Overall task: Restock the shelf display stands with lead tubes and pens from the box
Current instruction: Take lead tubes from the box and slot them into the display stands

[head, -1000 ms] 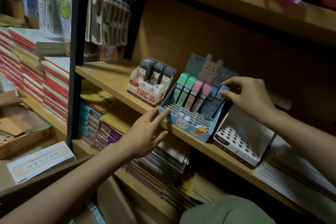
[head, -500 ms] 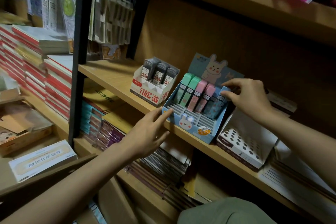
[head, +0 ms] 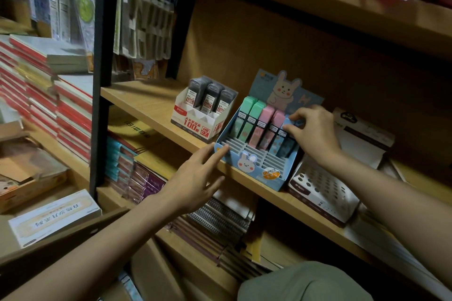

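Observation:
A blue bunny display stand [head: 254, 166] sits on the middle wooden shelf [head: 146, 102]. Its back row holds green, pink and blue lead tubes [head: 259, 124]; the front slots are empty. My right hand [head: 311, 133] pinches the rightmost blue tube [head: 288, 139] in that row. My left hand [head: 195, 178] is open, fingertips touching the stand's front left corner. To the left stands a white stand [head: 198, 122] with three grey lead tubes [head: 210, 95].
A white perforated pen stand [head: 322, 190] lies to the right of the bunny stand. Notebooks and spiral pads fill the shelf below. Stacked red books [head: 44, 95] stand at the left, beside a black upright post [head: 101, 76]. An upper shelf overhangs.
The view shifted slightly. My right hand has lowered onto the rightmost blue tubes. My left hand has stayed at the stand's front corner.

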